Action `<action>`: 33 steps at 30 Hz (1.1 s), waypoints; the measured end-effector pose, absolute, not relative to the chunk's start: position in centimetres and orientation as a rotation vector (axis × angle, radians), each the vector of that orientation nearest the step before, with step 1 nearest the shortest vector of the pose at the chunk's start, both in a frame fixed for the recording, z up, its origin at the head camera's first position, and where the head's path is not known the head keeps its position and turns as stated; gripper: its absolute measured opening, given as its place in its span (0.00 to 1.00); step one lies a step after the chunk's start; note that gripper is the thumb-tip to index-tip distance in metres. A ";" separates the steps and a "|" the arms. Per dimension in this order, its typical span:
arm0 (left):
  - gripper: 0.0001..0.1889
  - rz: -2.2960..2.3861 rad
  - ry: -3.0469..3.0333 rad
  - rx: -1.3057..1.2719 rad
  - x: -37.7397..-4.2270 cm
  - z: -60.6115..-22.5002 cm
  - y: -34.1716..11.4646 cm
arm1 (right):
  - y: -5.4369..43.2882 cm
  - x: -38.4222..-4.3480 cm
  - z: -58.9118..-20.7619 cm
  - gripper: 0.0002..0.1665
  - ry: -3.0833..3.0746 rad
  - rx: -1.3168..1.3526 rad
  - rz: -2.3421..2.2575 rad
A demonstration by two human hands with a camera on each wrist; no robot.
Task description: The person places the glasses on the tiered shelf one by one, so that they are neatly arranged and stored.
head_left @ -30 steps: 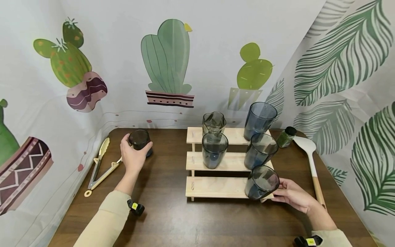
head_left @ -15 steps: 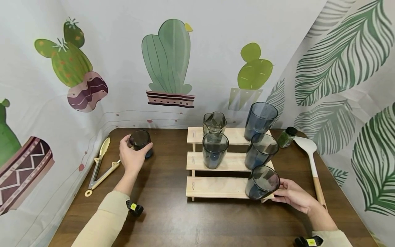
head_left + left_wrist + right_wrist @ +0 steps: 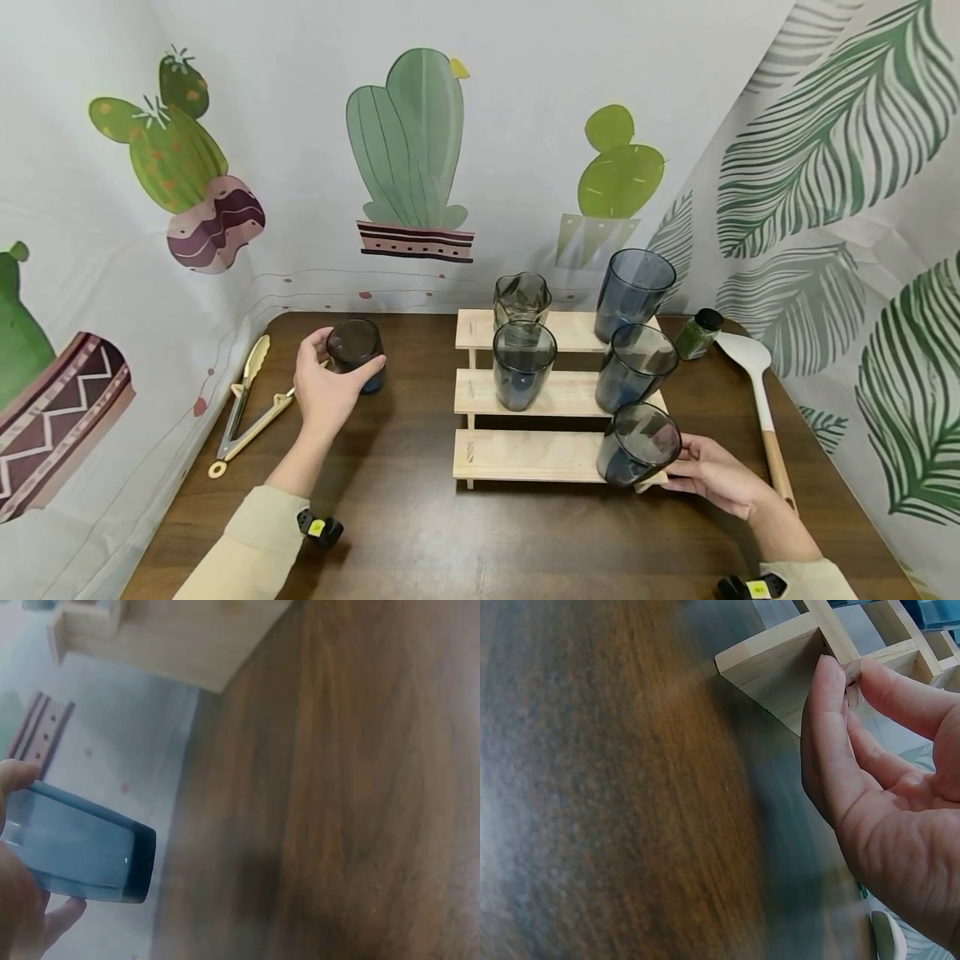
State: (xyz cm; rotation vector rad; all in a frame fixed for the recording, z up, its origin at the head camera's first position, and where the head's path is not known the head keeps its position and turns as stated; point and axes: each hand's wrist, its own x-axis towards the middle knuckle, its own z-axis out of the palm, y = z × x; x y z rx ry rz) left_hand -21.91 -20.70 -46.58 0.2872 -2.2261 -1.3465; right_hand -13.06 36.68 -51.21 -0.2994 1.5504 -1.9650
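My left hand grips a dark tinted drinking glass, thumb on its right side and fingers on the left. In the left wrist view this glass looks bluish, with its thick base pointing away from the palm. A three-step wooden rack stands right of it. At the rack's lower right end my right hand pinches the wooden frame between thumb and fingertips, as the right wrist view shows. Close by on the bottom step sits a tinted glass.
Two glasses, left and right, occupy the middle step. On top stand a wavy glass and a tall blue glass. Tongs lie far left; a black-lidded green jar and white spatula are at right.
The left hand has shifted slightly right with its glass, toward the rack. My right hand and the glasses on the rack have stayed put.
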 end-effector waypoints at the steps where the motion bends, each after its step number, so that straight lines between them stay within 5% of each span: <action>1: 0.46 -1.366 -2.230 0.269 -21.6 -46.3 -20.6 | 36.7 -13.1 -51.2 0.20 1.551 -0.295 -1.962; 19: 0.46 -1.543 -2.330 -0.135 -15.0 -42.5 -17.5 | 36.6 -13.1 -51.4 0.18 1.568 -0.295 -1.959; 33: 0.46 -1.609 -2.371 -0.507 -13.1 -43.1 -12.7 | 36.6 -13.1 -51.5 0.17 1.577 -0.286 -1.963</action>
